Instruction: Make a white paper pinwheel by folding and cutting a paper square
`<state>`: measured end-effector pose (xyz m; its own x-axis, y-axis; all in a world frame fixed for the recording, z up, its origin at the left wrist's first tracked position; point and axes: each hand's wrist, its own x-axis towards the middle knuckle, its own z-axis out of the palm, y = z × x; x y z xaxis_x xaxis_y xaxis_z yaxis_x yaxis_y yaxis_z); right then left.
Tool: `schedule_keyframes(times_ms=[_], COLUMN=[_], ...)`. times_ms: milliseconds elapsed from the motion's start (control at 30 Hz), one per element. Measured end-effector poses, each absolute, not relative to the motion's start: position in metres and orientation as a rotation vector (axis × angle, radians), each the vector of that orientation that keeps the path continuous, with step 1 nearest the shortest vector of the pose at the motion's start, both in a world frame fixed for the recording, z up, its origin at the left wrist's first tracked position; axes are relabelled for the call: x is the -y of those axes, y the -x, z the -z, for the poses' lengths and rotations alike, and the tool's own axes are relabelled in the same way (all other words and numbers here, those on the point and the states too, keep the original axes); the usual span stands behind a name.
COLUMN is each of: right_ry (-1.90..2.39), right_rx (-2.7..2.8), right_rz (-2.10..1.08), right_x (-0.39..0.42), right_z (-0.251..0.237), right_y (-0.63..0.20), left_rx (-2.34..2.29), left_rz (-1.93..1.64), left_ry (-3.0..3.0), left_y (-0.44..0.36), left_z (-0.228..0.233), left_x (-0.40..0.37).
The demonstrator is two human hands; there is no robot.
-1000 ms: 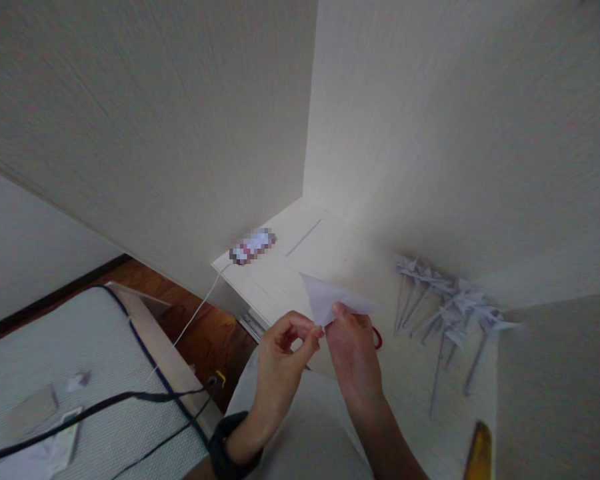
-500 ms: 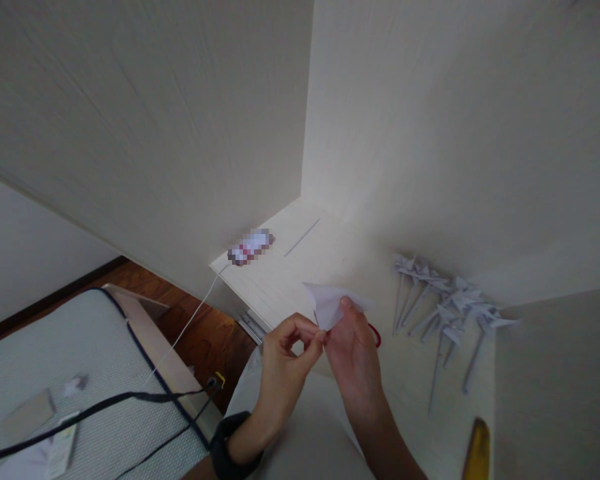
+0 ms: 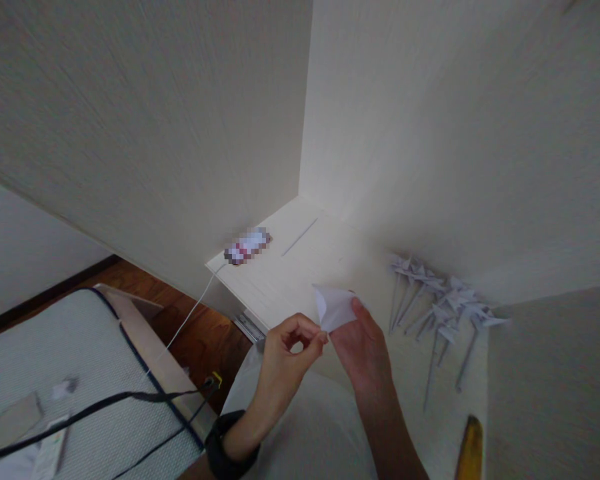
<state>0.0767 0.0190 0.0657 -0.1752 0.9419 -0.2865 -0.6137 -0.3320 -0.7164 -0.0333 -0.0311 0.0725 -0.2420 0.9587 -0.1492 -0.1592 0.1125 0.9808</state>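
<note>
A white sheet of paper (image 3: 336, 308), partly curled, is held up above the light desk top. My left hand (image 3: 290, 353) has thumb and forefinger pinched together at the paper's lower corner; the fingertips hide what exactly is between them. My right hand (image 3: 365, 343) grips the paper from the right side, thumb on its face and the other fingers behind it, out of sight. To the right lie several white paper pinwheels (image 3: 450, 300) on thin paper sticks, heads toward the wall. A single thin white stick (image 3: 300, 237) lies farther back.
A blurred-out phone (image 3: 247, 245) with a white cable (image 3: 195, 307) sits at the desk's left edge. A yellow object (image 3: 470, 447) stands out at the lower right. Panels enclose the desk. A mattress (image 3: 80, 360) with a dark strap (image 3: 120, 398) is at the left.
My right hand has shifted slightly right, and the paper has turned and curled more at its left edge. The red loop behind my right hand is now hidden. The left hand keeps its pinch.
</note>
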Motion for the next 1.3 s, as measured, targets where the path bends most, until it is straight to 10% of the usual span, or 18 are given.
schedule_keyframes(times_ms=[1300], right_ry=[1.237], right_rx=[1.504], right_rz=[-1.179], right_x=[-0.017], right_z=[-0.074], right_y=[-0.135], left_rx=[-1.338], left_rz=[-0.901], left_ry=[-1.126], left_y=[0.071], left_z=[-0.083], left_x=[0.019])
